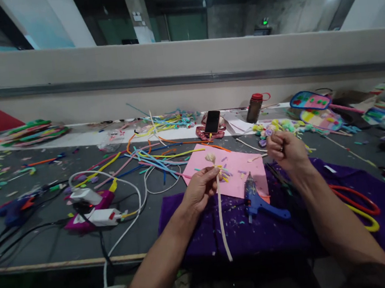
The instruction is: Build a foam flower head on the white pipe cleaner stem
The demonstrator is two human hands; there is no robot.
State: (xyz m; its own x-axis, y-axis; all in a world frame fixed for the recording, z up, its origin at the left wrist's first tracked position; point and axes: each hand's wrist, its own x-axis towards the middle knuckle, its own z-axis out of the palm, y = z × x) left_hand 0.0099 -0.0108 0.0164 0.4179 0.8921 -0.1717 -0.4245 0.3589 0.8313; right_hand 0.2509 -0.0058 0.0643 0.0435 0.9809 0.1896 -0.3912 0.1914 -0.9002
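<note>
Left hand: my left hand (200, 188) is clamped on a long cream foam stem with a small knotted bud on top (219, 205), upright over the near edge of the tabletop.
Right hand: my right hand (284, 149) is curled into a fist, raised, well apart from the left; I cannot tell what it grips.
Underneath: a purple felt cloth (339, 202) at the near edge, a pink paper sheet (243, 164) on it.
Beside: a blue glue gun (256, 199) lies between my forearms.

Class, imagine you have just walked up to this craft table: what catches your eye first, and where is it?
The left hand holds a cream stem with a curled tip over the pink sheet at centre. A blue glue gun lies beside it on purple cloth, with the right hand fisted above.
</note>
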